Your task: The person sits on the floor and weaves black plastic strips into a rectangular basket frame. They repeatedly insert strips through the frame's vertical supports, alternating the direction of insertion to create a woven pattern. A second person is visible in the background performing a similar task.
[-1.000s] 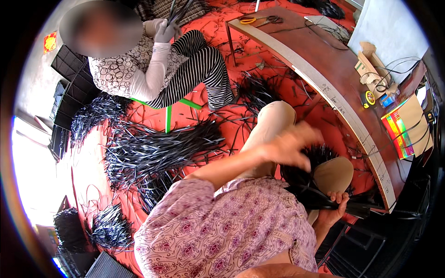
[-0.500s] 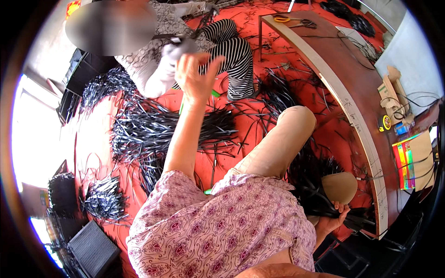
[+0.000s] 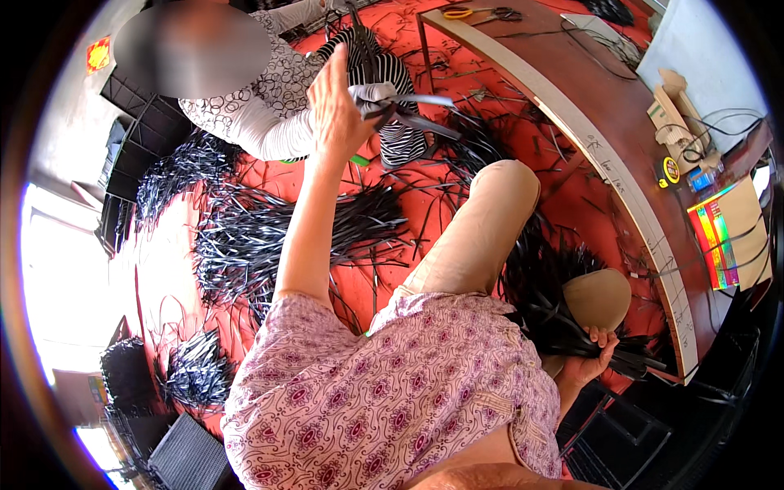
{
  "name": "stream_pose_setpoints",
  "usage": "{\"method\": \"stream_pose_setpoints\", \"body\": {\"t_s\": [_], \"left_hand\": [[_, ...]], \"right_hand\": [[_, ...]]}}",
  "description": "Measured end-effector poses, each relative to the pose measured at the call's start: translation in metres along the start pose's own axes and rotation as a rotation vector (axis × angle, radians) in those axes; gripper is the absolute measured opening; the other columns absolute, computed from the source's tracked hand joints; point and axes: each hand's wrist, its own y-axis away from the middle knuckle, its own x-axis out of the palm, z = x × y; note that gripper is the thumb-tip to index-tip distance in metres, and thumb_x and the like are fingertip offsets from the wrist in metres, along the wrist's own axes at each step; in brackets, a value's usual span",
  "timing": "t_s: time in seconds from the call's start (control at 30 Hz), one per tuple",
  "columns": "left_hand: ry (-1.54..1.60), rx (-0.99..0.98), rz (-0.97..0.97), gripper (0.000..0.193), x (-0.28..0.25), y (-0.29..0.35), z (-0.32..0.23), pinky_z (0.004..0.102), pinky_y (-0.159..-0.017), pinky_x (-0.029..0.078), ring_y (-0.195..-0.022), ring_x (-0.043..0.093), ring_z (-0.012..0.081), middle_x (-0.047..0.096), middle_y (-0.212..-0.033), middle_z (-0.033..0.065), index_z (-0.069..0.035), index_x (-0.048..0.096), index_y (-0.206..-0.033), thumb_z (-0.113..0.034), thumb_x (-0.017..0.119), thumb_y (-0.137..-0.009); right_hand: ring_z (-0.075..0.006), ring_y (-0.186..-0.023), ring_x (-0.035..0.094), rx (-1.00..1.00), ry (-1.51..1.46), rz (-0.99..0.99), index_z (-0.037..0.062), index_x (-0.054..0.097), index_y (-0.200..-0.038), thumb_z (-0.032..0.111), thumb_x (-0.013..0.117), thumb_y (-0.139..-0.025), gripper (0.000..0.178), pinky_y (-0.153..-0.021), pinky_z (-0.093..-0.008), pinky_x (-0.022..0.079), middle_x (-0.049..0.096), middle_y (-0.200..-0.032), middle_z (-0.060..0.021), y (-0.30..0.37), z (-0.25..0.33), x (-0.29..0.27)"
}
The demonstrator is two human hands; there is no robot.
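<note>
My left hand (image 3: 335,114) is raised at the end of an outstretched arm, its fingers stretched upward and nothing plainly held. Right beside it is a co-worker's gloved hand (image 3: 374,93). Several flat black strips (image 3: 425,100) stick out to the right from there; where they meet my palm is partly hidden. Low on the right, by my bent knee, my right hand (image 3: 596,355) is closed round a bundle of black plastic strips (image 3: 551,322), whose ends poke out toward the table.
Piles of black strips (image 3: 269,241) cover the red floor (image 3: 425,204). The co-worker in striped trousers sits ahead. At right, a long brown table (image 3: 604,106) bears scissors (image 3: 490,14), a tape measure (image 3: 668,171) and cardboard (image 3: 674,106). Dark woven pieces (image 3: 188,453) stand lower left.
My left hand's fingers have straightened from a bent pose. The co-worker's gloved hand, with strips by it, now shows to its right. My right hand keeps its grip; the view has shifted slightly.
</note>
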Motion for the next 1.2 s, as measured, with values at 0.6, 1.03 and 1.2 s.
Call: {"method": "stream_pose_setpoints", "body": {"t_s": [0.6, 1.03, 1.2], "left_hand": [[0.584, 0.38, 0.532, 0.014, 0.11, 0.026, -0.185, 0.0485, -0.057, 0.045, -0.066, 0.058, 0.0426, 0.057, -0.072, 0.0253, 0.0, 0.055, -0.086, -0.01, 0.061, -0.078], [1.329, 0.589, 0.929, 0.034, 0.068, 0.061, -0.509, 0.0381, -0.052, 0.039, -0.052, 0.053, 0.027, 0.051, -0.059, 0.0149, -0.001, 0.054, -0.073, -0.026, 0.052, -0.096], [0.876, 0.752, 0.765, 0.032, 0.136, 0.052, -0.587, 0.0505, -0.061, 0.047, -0.068, 0.063, 0.0403, 0.063, -0.07, 0.0218, -0.001, 0.061, -0.086, -0.03, 0.051, -0.095]], "right_hand": [[-0.0147, -0.07, 0.041, -0.048, -0.237, -0.09, 0.0135, 0.044, -0.079, 0.016, 0.067, -0.082, 0.023, -0.072, -0.0298, 0.038, 0.04, -0.071, 0.0017, -0.002, 0.002, 0.006], [-0.0182, -0.071, 0.048, -0.175, -0.242, -0.22, 0.0124, 0.045, -0.075, 0.028, 0.065, -0.087, 0.029, -0.073, -0.0325, 0.039, 0.04, -0.068, 0.0006, 0.028, 0.033, 0.001], [-0.0151, -0.068, 0.044, -0.249, -0.309, -0.273, 0.0151, 0.045, -0.081, 0.03, 0.063, -0.089, 0.025, -0.074, -0.0323, 0.037, 0.039, -0.068, 0.0028, 0.023, 0.033, -0.025]]}}
